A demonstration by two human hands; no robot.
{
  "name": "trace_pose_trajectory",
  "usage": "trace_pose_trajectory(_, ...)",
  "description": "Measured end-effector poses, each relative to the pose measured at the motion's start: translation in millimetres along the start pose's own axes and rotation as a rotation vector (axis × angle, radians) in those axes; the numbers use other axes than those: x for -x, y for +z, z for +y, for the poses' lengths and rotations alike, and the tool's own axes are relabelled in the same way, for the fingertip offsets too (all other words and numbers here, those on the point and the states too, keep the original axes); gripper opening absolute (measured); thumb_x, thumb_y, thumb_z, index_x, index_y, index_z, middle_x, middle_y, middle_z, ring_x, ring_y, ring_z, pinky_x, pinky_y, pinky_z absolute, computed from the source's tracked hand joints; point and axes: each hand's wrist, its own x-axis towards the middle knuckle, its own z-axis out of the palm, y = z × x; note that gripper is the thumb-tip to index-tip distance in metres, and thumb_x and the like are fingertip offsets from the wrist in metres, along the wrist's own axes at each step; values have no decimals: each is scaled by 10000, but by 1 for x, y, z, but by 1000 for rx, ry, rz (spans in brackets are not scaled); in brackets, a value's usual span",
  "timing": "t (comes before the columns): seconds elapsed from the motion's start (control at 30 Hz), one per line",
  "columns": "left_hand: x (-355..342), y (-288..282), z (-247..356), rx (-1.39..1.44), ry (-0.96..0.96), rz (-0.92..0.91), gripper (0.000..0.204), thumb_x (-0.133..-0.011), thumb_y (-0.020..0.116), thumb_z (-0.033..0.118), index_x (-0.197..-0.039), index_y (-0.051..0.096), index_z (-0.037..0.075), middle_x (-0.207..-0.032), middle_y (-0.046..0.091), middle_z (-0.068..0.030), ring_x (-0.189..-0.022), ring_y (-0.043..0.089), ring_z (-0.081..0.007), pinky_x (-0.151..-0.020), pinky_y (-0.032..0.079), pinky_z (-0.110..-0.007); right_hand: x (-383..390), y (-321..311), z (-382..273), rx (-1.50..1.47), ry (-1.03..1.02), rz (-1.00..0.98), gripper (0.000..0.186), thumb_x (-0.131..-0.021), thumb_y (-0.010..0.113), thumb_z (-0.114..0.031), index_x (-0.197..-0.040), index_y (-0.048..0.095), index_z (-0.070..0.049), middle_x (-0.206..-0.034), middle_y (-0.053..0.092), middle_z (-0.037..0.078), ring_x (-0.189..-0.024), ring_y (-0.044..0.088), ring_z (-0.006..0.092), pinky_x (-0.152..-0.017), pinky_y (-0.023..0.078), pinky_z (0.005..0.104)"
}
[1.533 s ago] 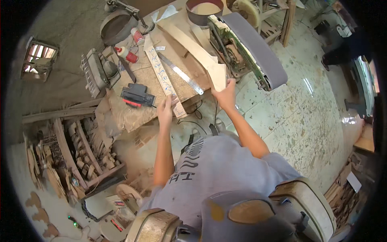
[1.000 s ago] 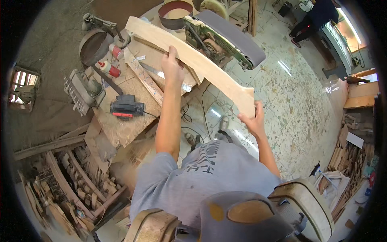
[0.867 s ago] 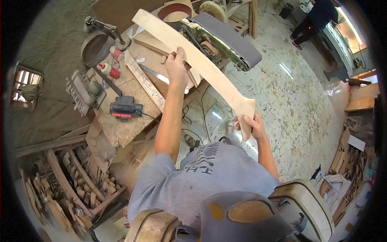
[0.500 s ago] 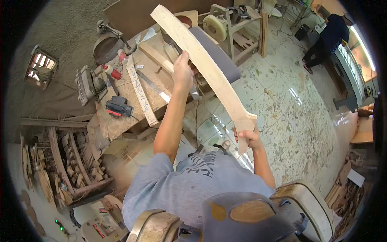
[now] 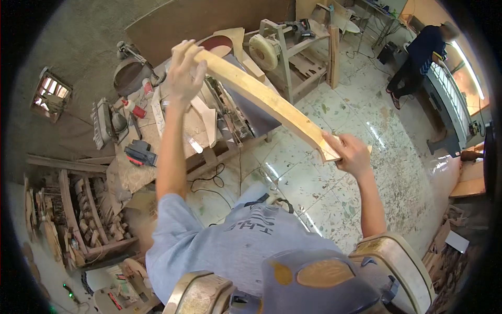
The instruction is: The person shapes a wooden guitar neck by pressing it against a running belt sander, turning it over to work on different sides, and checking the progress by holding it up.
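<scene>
A long, gently curved piece of pale wood (image 5: 266, 98) is held up in the air between my two hands, slanting from upper left to lower right. My left hand (image 5: 183, 76) is closed over its far left end, arm stretched forward. At the wider, angled lower right end, my right hand (image 5: 353, 153) grips with fingers wrapped round the wood. The piece is turned so that a narrow edge shows along its length. Beneath it lie the dusty workbench (image 5: 128, 175) and the grey flat surface (image 5: 261, 118).
On the bench are a black and red power tool (image 5: 141, 153), a red and white bottle (image 5: 134, 108) and wood offcuts (image 5: 206, 118). A framed machine with a round cream part (image 5: 264, 52) stands behind. Scrap wood (image 5: 97, 214) fills a rack at left. Another person (image 5: 421, 57) stands far right.
My left hand has moved from the middle of the wood to its far end. The piece has rolled from its broad face toward its edge, and my right hand has moved up and right.
</scene>
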Motion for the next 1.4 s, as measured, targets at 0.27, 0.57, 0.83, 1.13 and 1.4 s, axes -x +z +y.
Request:
trace_pose_trajectory(0.27,57,-4,-61,-183,62,-830,830,-695,720,716,-1188,612,56,-1091,619,-147,-1092,594,-351,-1000,445,-505,-68,18,81,216,-367,-164,746,-678,732,-85,-1404,561,-120,-804,533,20,-739,556,179,-643,464,304)
trace_pose_trajectory(0.57,113,15,-1,-54,-448,-776,635,-710,808,533,-1034,628,19,-995,611,-157,-974,610,-354,-816,505,-457,-173,163,237,190,-274,-132,411,-813,633,-47,-1219,569,-73,-1211,604,99,-1202,553,284,-1056,428,418)
trace_pose_trajectory(0.83,114,43,29,-217,-815,-618,609,-774,768,507,-1075,662,-11,-1007,639,-193,-964,600,-376,-841,476,-454,-345,285,287,227,-505,-8,523,-887,570,-80,-1404,497,-109,-1472,508,39,-1424,410,260,-1150,352,419)
trace_pose_trajectory(1.13,117,13,92,-310,-1229,-625,559,-813,744,494,-1109,681,23,-852,676,-196,-817,635,-359,-736,490,-431,-434,321,208,-100,-681,89,442,-842,571,-119,-1278,590,-47,-1338,596,114,-1348,471,311,-1116,387,431)
trace_pose_trajectory(1.4,160,-42,138,-246,-1257,-612,559,-809,759,448,-1172,653,36,-768,643,-188,-665,619,-348,-639,483,-411,-429,317,136,-296,-770,161,450,-858,550,-119,-1299,566,-37,-1345,579,151,-1360,464,337,-1127,393,435)
